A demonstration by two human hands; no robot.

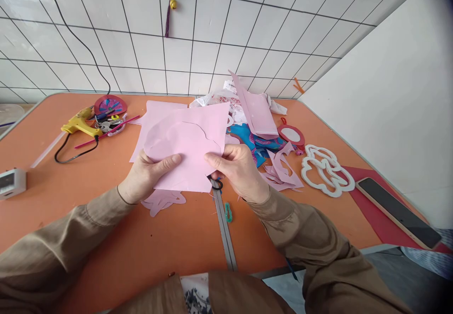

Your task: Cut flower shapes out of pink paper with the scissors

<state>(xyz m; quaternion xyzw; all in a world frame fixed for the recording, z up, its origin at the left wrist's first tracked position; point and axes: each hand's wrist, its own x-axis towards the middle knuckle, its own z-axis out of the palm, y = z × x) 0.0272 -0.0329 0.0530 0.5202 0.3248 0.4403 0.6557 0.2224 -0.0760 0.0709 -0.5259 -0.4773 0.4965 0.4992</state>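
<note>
A pink sheet with a curved cut line across its upper right is held up above the orange table. My left hand grips its lower left edge, thumb on top. On the right side, my right hand pinches the sheet between thumb and fingers. A black loop shows just under my right hand; whether it is held or lying on the table I cannot tell. Beneath the sheet lie pink cut-out pieces, and a larger pink sheet is partly hidden behind it.
On the left lie a yellow glue gun with its cable and a white device. Pink scraps, a folded pink sheet, white cloud-shaped outlines and a phone are to the right. A green clip lies near the table seam.
</note>
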